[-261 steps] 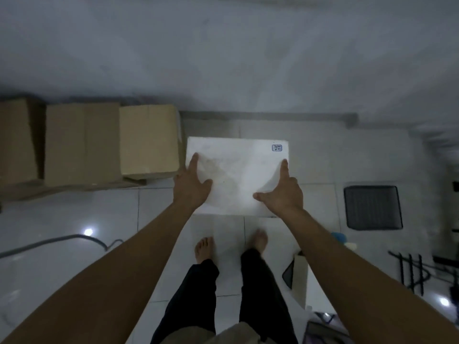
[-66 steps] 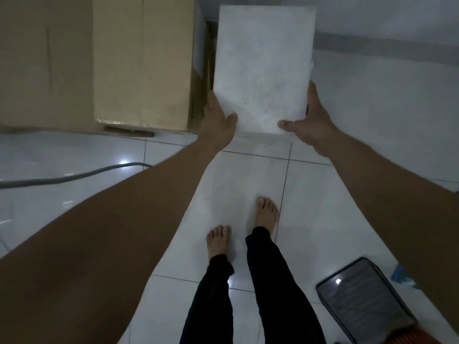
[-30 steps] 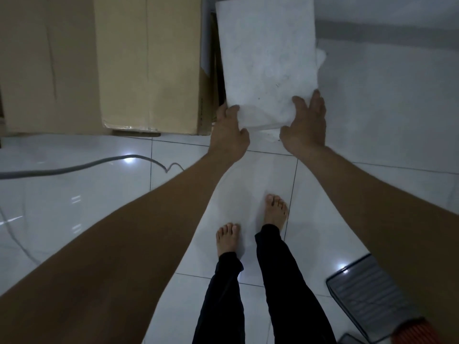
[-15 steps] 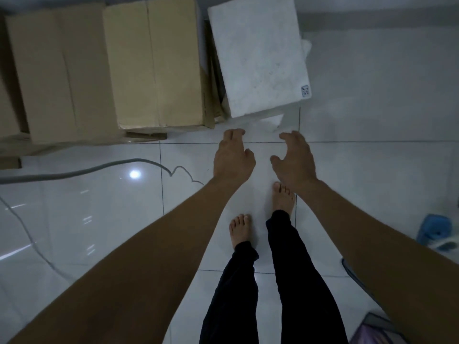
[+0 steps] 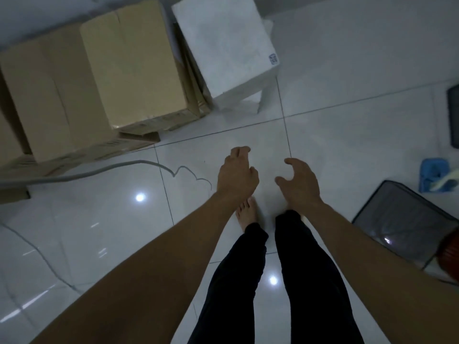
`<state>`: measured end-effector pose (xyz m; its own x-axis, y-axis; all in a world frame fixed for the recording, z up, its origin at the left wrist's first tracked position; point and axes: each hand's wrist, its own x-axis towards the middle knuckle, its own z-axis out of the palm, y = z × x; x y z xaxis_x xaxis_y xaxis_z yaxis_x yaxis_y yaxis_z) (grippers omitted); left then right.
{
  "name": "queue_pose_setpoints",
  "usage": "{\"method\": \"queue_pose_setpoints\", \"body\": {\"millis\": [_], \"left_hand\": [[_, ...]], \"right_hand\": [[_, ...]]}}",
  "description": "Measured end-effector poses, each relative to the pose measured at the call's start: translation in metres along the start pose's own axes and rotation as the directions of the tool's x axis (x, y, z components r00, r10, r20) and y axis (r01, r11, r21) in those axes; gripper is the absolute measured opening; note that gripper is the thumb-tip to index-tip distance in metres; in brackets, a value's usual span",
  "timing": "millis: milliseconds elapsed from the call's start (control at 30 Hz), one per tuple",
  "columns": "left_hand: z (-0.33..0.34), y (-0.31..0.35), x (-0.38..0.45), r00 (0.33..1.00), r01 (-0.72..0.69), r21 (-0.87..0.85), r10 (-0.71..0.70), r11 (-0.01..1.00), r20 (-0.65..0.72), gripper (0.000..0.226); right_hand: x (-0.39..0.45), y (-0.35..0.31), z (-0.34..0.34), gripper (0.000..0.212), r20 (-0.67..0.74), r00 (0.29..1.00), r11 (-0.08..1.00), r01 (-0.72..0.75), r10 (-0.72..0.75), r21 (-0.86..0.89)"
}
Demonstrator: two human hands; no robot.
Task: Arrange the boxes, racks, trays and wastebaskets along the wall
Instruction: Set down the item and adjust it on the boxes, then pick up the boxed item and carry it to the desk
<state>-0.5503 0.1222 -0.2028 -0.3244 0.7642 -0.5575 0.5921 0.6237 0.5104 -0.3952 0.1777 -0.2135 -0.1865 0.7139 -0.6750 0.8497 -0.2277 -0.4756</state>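
While both hands hang over the tiled floor [image 5: 347, 135], neither grips anything. Left hand [image 5: 237, 173]: fingers loosely curled, released, nothing between them. Right hand [image 5: 299, 181]: fingers spread and bent in an open cup, likewise released. Both hands are well apart from every box.

White box [image 5: 224, 43] stands at 12 o'clock from the hands, on the floor by the foot of the wall [image 5: 29, 11], turned slightly askew. A small printed label [image 5: 273, 59] sits at its near right corner. Just beside it, at 11 o'clock, stands a tan cardboard box [image 5: 134, 63]; folded cardboard sheets [image 5: 192, 78] are wedged in the gap between the two. A second cardboard box [image 5: 47, 95] adjoins at 10 o'clock.

Grey cable [image 5: 99, 171] runs across the floor at 9 o'clock. Dark mesh tray [image 5: 407, 222] lies on the floor at 4 o'clock, apart from the wall row. Blue item [image 5: 432, 175] at 3 o'clock; its nature cannot be determined. Another dark object [image 5: 453, 115] at 2 o'clock is cut off by the frame edge.

Bare feet and dark trousers [image 5: 308, 281] are visible at 6 o'clock.
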Motion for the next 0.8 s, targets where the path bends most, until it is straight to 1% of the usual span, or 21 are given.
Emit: {"method": "queue_pose_setpoints", "body": {"millis": [200, 300, 400, 567, 800], "left_hand": [[0.034, 0.041, -0.028, 0.987, -0.111, 0.114, 0.095, 0.987, 0.133, 0.054], [0.055, 0.071, -0.041, 0.967, -0.200, 0.137, 0.173, 0.970, 0.187, 0.054], [0.079, 0.105, -0.062, 0.943, -0.292, 0.160, 0.256, 0.943, 0.213, 0.053], [0.127, 0.159, -0.124, 0.879, -0.446, 0.191, 0.388, 0.874, 0.277, 0.053], [0.193, 0.221, -0.213, 0.757, -0.624, 0.205, 0.519, 0.754, 0.397, 0.051]], "right_hand": [[-0.048, 0.060, -0.023, 0.052, -0.042, 0.987, 0.967, -0.144, 0.156, 0.211], [-0.074, 0.097, -0.040, 0.051, -0.083, 0.976, 0.932, -0.167, 0.203, 0.322], [-0.106, 0.136, -0.057, 0.051, -0.122, 0.959, 0.888, -0.185, 0.257, 0.421], [-0.179, 0.206, -0.088, 0.048, -0.189, 0.906, 0.777, -0.200, 0.378, 0.598], [-0.288, 0.301, -0.113, 0.042, -0.280, 0.798, 0.650, -0.176, 0.534, 0.739]]}}
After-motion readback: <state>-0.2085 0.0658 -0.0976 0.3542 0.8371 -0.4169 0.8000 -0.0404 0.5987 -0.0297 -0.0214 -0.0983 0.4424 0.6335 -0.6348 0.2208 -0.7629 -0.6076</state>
